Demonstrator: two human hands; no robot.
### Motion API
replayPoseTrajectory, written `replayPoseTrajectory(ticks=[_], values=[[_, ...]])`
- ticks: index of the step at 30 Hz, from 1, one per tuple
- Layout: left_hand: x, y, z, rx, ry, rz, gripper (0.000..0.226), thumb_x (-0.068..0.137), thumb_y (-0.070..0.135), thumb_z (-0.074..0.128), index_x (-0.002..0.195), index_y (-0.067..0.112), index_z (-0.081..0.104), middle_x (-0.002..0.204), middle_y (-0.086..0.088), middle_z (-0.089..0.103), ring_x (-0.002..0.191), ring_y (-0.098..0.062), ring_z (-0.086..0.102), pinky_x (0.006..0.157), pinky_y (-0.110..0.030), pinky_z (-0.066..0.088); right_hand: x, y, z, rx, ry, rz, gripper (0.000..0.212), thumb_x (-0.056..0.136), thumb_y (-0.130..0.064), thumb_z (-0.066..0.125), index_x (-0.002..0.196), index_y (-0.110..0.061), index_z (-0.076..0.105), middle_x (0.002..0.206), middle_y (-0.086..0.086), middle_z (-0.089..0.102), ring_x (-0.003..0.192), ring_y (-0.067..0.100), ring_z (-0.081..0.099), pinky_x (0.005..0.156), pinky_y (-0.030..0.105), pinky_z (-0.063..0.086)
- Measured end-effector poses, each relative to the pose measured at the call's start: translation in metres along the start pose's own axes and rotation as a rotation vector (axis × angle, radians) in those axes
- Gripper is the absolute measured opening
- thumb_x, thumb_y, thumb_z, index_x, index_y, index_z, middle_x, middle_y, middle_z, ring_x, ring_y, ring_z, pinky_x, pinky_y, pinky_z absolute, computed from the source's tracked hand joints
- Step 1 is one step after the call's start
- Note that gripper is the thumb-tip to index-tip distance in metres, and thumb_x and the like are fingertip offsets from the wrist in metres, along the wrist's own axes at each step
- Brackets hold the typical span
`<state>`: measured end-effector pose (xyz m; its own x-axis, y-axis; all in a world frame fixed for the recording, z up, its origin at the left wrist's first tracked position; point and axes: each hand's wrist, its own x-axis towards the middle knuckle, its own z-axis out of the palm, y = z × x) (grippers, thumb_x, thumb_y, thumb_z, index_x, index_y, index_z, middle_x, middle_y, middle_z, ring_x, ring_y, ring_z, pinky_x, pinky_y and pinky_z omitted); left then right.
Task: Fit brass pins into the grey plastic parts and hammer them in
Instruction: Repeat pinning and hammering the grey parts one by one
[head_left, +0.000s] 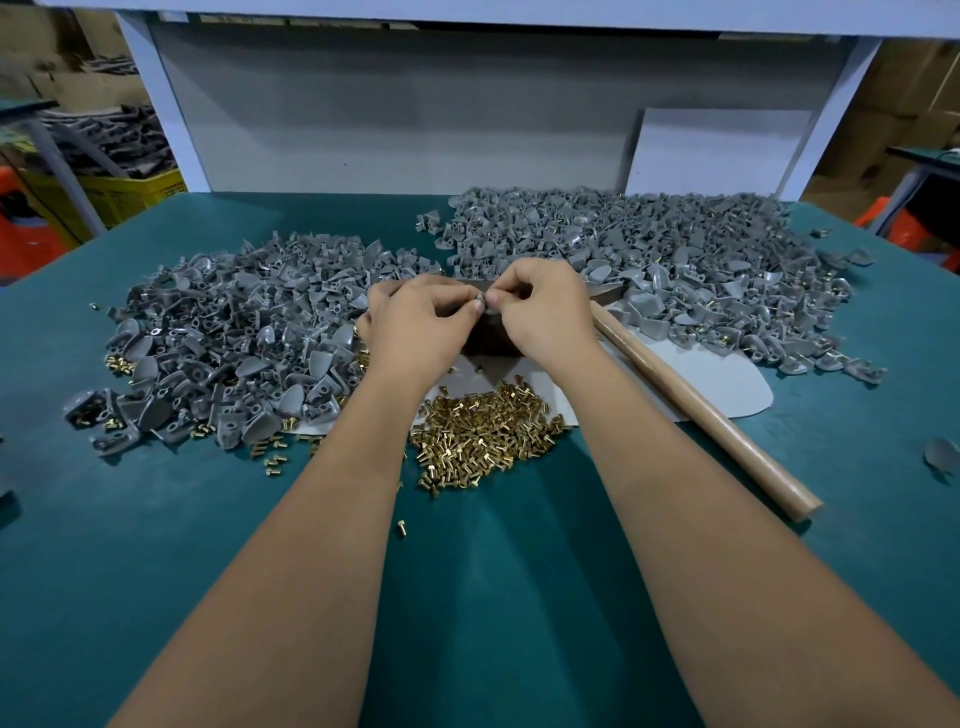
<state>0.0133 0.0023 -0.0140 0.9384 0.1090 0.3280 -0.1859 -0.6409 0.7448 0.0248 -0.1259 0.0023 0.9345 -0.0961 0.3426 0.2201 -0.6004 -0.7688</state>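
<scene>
Both hands meet above the centre of the worktop (156, 519): the left hand (421, 322) and right hand (545, 312) pinch one small grey plastic part (484, 304) between thumbs and fingertips — each grip pressed tight on it. Whether a pin is already seated cannot be told. Loose brass pins (483, 431) lie just near; the hammer (701, 410) rests to the right. Likely risks — a pin entered crooked, or dropped among the heaps, through fingers hiding the hole.

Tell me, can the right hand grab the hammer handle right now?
Probably not yet: the right hand is busy pinching a small grey part with the left hand. The handle lies uncovered just beside it.
</scene>
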Motion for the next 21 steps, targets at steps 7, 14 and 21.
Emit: replayPoseTrajectory(ticks=[7,14,21], values=[[-0.0038,0.0034,0.0034,-0.017,0.023,-0.023,0.017,0.093,0.04,0.061,0.105,0.041,0.073,0.104,0.028,0.053,0.125,-0.021,0.028,0.099,-0.037,0.023,0.001,-0.0011,0.005,-0.029,0.031,0.02,0.017,0.086,-0.013,0.067,0.07,-0.02,0.065,0.068,-0.007,0.06,0.066,0.008,0.053,0.058,0.023,0.038],[-0.0046,0.0049,-0.0003,-0.093,0.014,-0.031,0.026,0.093,0.036,0.062,0.074,0.053,0.06,0.106,0.026,0.056,0.125,-0.019,0.028,0.105,-0.045,0.024,-0.0065,-0.0017,0.0017,0.119,0.064,0.021,0.029,0.096,-0.02,0.052,0.086,0.002,0.068,0.091,0.013,0.067,0.087,0.026,0.059,0.078,0.037,0.048],[-0.0007,0.007,0.0027,-0.169,0.004,-0.112,0.019,0.093,0.036,0.062,0.077,0.045,0.064,0.106,0.024,0.056,0.13,-0.02,0.027,0.111,-0.046,0.021,-0.0035,0.0,-0.0013,0.211,0.079,0.078,0.034,0.098,-0.021,0.047,0.092,0.005,0.068,0.087,0.009,0.069,0.082,0.021,0.06,0.078,0.033,0.047]])
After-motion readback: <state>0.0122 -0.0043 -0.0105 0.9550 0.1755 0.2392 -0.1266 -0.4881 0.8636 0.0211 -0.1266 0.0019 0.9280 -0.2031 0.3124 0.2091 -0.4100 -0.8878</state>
